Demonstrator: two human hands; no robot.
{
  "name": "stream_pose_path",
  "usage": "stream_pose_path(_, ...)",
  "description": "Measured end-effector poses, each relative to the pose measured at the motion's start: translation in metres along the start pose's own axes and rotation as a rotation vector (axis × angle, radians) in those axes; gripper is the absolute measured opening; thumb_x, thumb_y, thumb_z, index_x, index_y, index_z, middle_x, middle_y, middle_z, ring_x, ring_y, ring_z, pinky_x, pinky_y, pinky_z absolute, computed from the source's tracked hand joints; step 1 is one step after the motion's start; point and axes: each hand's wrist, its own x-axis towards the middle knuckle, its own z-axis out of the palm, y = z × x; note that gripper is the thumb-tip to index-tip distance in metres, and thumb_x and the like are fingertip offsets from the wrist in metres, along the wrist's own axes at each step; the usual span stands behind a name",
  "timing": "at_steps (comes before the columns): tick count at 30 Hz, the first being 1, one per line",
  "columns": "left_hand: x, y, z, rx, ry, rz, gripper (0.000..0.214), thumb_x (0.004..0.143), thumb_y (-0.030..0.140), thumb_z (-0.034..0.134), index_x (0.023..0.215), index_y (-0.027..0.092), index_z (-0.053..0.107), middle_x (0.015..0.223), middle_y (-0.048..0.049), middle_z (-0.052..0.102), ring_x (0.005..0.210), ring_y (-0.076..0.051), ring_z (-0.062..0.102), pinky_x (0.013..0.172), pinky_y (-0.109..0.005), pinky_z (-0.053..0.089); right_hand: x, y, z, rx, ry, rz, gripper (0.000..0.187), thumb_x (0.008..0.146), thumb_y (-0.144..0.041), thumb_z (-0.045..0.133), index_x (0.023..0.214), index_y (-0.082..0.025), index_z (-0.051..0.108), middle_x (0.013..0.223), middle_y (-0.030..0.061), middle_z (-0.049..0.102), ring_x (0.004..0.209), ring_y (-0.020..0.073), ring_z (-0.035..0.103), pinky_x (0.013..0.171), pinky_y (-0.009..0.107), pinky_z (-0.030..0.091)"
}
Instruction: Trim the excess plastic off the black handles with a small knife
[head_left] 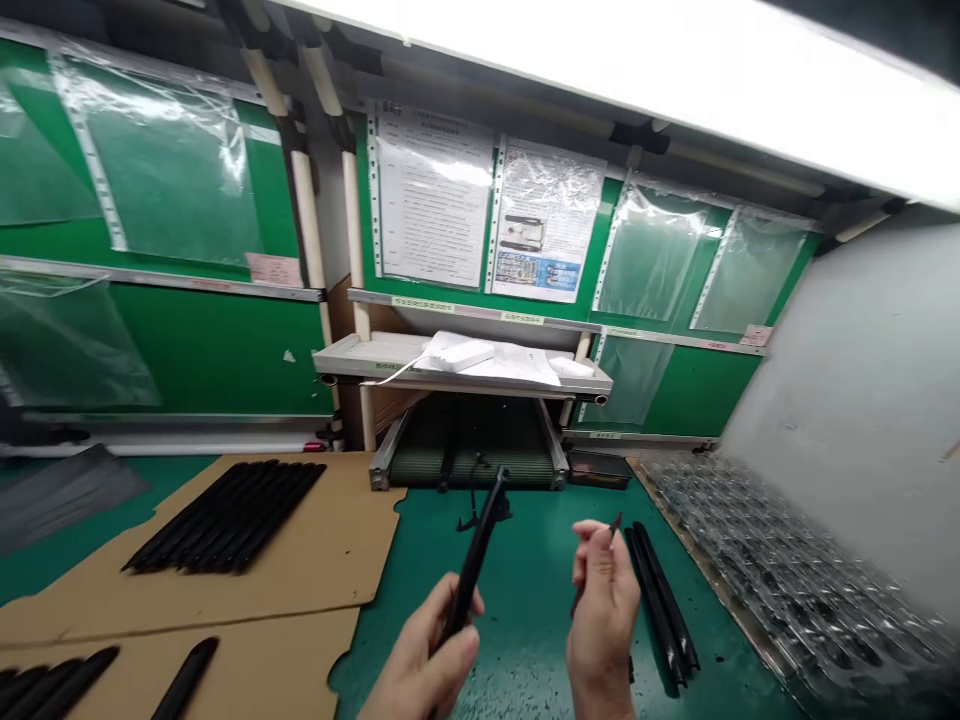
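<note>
Okay, left hand [421, 655]: clenched around the lower end of a long black rod [471, 570], which tilts up toward the far side on my feed.

Right hand [602, 625]: raised just to the right of the left hand, its fingers [592, 545] pinching a thin dark pointed piece [613, 530]. I cannot tell its material from here.

Beside the right hand: a few black rods [661, 605] lie side by side on the green work mat [540, 560], just right of that hand.

Left of the hands: two brown cardboard sheets [330, 530] lie on the mat. A packed row of black pieces [225, 515] sits on the far sheet, and more black pieces [67, 685] sit on the near one.

Right side: clear plastic trays [772, 570] lie along the mat's right edge.

Far side: a small black stand [480, 512] sits on the mat, in front of a dark conveyor belt [472, 455], with a black tray [600, 468] to its right.

Above that: a white shelf [360, 355] carries a white box [456, 352] on papers, below printed sheets [433, 195] on a green wall panel [210, 340].
</note>
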Motion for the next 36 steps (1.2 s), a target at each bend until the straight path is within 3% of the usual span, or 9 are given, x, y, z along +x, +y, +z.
stream_pose_path(2,-0.002,0.013,-0.003,-0.04,0.04,0.199,0.026,0.091,0.046,0.053,0.104,0.024,0.048,0.053,0.0102,0.028,0.04,-0.005,0.019,0.042,-0.02,0.017,-0.005,0.0,-0.01,-0.048,-0.153,0.002,0.055,0.095,-0.069,0.033,0.101,-0.022,0.062,0.078,0.0023,0.044,0.063,0.0156,0.039,0.055,0.028,0.039)
stream_pose_path(7,-0.012,0.039,-0.015,-0.053,0.268,0.635,0.028,0.098,0.043,0.039,0.113,0.022,0.051,0.059,0.0074,0.037,0.04,-0.005,0.028,0.041,-0.023,0.023,-0.051,-0.001,-0.014,-0.361,-0.737,-0.099,0.039,0.097,-0.058,0.043,0.1,-0.028,0.068,0.08,0.0032,0.055,0.068,0.0179,0.049,0.059,0.03,0.034)
stream_pose_path(11,-0.02,0.036,-0.018,0.017,0.281,0.804,0.028,0.099,0.04,0.039,0.113,0.021,0.052,0.059,0.007,0.037,0.041,-0.005,0.03,0.042,-0.024,0.023,-0.085,0.0,-0.011,-0.479,-0.819,-0.217,0.027,0.098,-0.049,0.049,0.098,-0.03,0.068,0.083,0.0019,0.063,0.074,0.0195,0.054,0.062,0.03,0.036)
stream_pose_path(16,-0.025,0.017,-0.011,0.124,0.228,0.868,0.029,0.098,0.039,0.042,0.117,0.019,0.051,0.062,0.0059,0.039,0.044,-0.006,0.031,0.045,-0.025,0.026,-0.089,-0.004,-0.015,-0.591,-0.832,-0.356,0.013,0.097,-0.037,0.054,0.102,-0.032,0.065,0.085,-0.0009,0.063,0.077,0.0193,0.054,0.062,0.031,0.033)
stream_pose_path(23,-0.024,0.005,0.005,0.2,0.163,0.835,0.03,0.098,0.037,0.041,0.12,0.019,0.05,0.064,0.005,0.038,0.047,-0.006,0.03,0.046,-0.025,0.027,-0.079,-0.016,-0.024,-0.762,-0.766,-0.554,0.009,0.087,-0.023,0.069,0.092,-0.026,0.063,0.081,-0.0018,0.061,0.072,0.0187,0.046,0.062,0.032,0.026)
stream_pose_path(27,-0.019,0.0,0.021,0.179,0.111,0.776,0.03,0.098,0.038,0.04,0.121,0.02,0.049,0.064,0.005,0.036,0.048,-0.006,0.03,0.047,-0.024,0.027,-0.067,-0.02,-0.035,-0.771,-0.743,-0.537,0.009,0.085,-0.02,0.07,0.086,-0.025,0.062,0.078,-0.0017,0.06,0.071,0.0191,0.044,0.061,0.032,0.024)
stream_pose_path(30,-0.007,-0.003,0.032,0.175,0.152,0.709,0.028,0.098,0.037,0.039,0.12,0.022,0.049,0.064,0.0053,0.035,0.047,-0.007,0.029,0.046,-0.024,0.027,-0.052,-0.016,-0.048,-0.721,-0.789,-0.433,0.004,0.091,-0.026,0.063,0.087,-0.026,0.063,0.078,-0.0016,0.061,0.072,0.0184,0.048,0.062,0.031,0.026)
stream_pose_path(32,0.004,-0.004,0.035,0.213,0.21,0.605,0.028,0.098,0.038,0.038,0.12,0.024,0.047,0.065,0.0055,0.034,0.048,-0.008,0.029,0.047,-0.024,0.027,-0.043,-0.006,-0.06,-0.673,-0.824,-0.323,0.015,0.097,-0.032,0.052,0.092,-0.027,0.065,0.08,-0.0002,0.062,0.072,0.0184,0.051,0.061,0.031,0.027)
stream_pose_path(36,0.025,-0.019,0.019,0.728,0.299,0.188,0.034,0.095,0.041,0.042,0.126,0.027,0.043,0.065,0.0053,0.04,0.051,-0.012,0.035,0.049,-0.024,0.028,-0.041,0.037,-0.097,-0.511,-0.888,0.115,0.044,0.1,-0.053,0.037,0.077,-0.023,0.06,0.069,0.001,0.056,0.059,0.0152,0.046,0.054,0.03,0.025)
